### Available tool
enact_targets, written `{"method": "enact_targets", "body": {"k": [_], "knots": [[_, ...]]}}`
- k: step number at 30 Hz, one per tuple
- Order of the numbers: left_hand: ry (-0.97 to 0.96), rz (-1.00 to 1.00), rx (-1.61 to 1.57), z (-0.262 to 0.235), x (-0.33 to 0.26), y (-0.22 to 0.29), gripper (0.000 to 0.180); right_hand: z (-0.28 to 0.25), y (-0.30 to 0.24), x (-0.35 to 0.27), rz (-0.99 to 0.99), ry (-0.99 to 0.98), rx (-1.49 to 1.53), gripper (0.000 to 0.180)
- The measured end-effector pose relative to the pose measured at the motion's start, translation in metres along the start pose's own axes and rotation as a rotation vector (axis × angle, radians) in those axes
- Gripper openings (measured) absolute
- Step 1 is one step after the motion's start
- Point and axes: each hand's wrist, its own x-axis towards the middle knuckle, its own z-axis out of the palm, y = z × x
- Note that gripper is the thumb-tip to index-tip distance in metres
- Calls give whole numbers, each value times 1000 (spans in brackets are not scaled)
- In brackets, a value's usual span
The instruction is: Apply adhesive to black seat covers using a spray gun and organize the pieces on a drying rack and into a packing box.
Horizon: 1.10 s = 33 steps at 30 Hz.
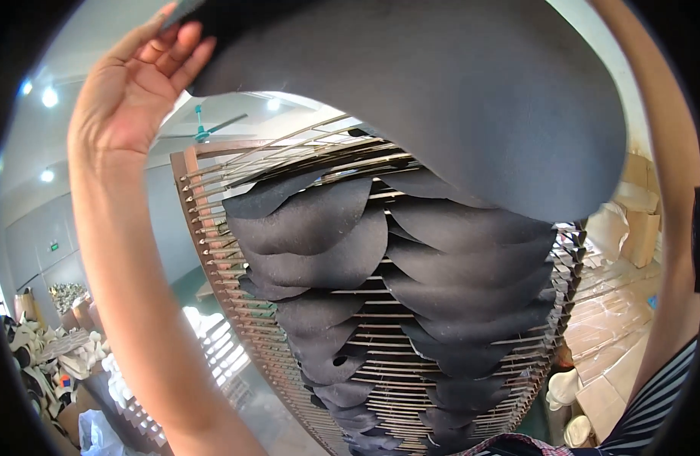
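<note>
Head view: dark (smooth) foam sheet (456, 99)

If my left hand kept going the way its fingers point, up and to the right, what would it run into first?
The left hand already has its fingertips at the edge of the large dark sheet held overhead, so it would meet that sheet first. The rack of dark pieces sits lower, off that line, though depth is unclear.
</note>
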Motion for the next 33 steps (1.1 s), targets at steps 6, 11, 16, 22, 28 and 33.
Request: {"method": "enact_targets", "body": {"k": [6,11,16,22,28,33], "knots": [[213,-11,-83,-59,83,-98,26,57,130,112,145,37,-92,21],[305,131,2,-124,117,-137,33,133,197,90,-394,177,-267,48],[493,-440,979,-232,59,-161,19,154,200,34,340,-731,-322,66],[704,182,1163,-188,19,-134,32,96,109,-45,-224,-551,-394,58],[511,529,484,-37,-129,-162,28,19,102,-207,-251,-209,-497,44],[-99,166,225,146,-243,-185,18,-130,150,-338,270,155,-591,27]]}}
